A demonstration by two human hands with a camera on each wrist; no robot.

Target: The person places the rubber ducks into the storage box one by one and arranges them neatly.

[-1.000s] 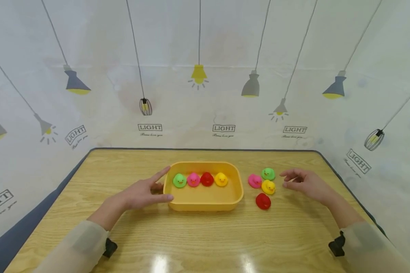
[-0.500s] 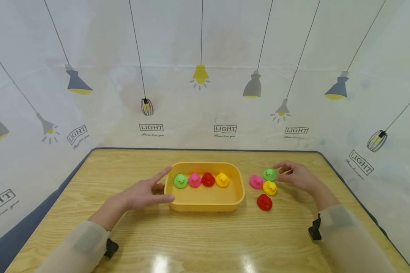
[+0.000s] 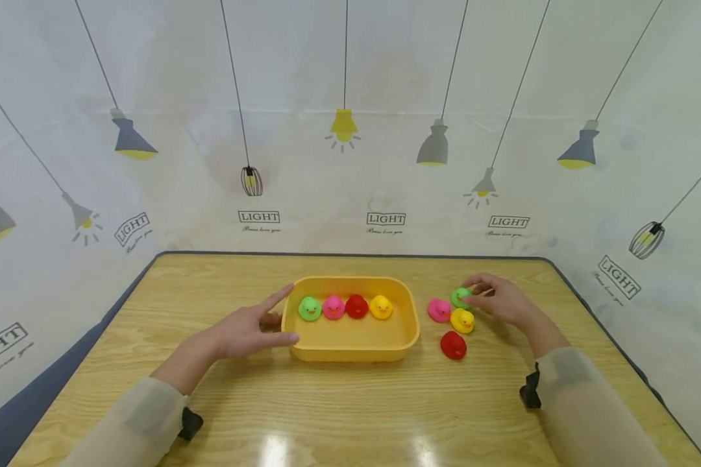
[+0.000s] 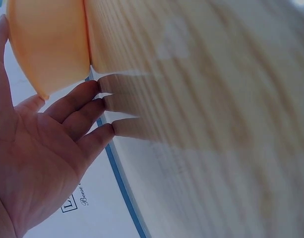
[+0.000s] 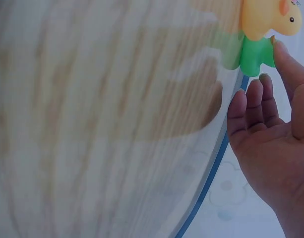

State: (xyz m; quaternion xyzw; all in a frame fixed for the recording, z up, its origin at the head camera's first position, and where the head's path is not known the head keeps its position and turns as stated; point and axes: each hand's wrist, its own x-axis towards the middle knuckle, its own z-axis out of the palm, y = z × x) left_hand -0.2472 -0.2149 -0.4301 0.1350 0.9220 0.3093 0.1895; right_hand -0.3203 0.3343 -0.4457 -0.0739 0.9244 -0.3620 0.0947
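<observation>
My left hand (image 3: 242,331) rests at the left end of the yellow tray (image 3: 350,355), index finger and thumb spread and straight along its rim. In the left wrist view, the other fingers of this left hand (image 4: 47,144) reach down beside the tray wall (image 4: 52,44). My right hand (image 3: 502,301) has its thumb and index finger about a green rubber duck (image 3: 459,298) on the table. In the right wrist view, the thumb meets the green duck (image 5: 256,54); the index fingertip is hidden. Beside it sit a pink duck (image 3: 439,311), a yellow duck (image 3: 462,321) and a red duck (image 3: 454,346).
Inside the tray, a green duck (image 3: 309,309), a pink duck (image 3: 333,308), a red duck (image 3: 357,307) and a yellow duck (image 3: 381,307) form a row. The wooden table (image 3: 339,415) ends at a lamp-printed backdrop (image 3: 304,220).
My right hand has moved left to the green duck outside the tray, and its thumb and index finger have come about it. The left hand has stayed at the tray.
</observation>
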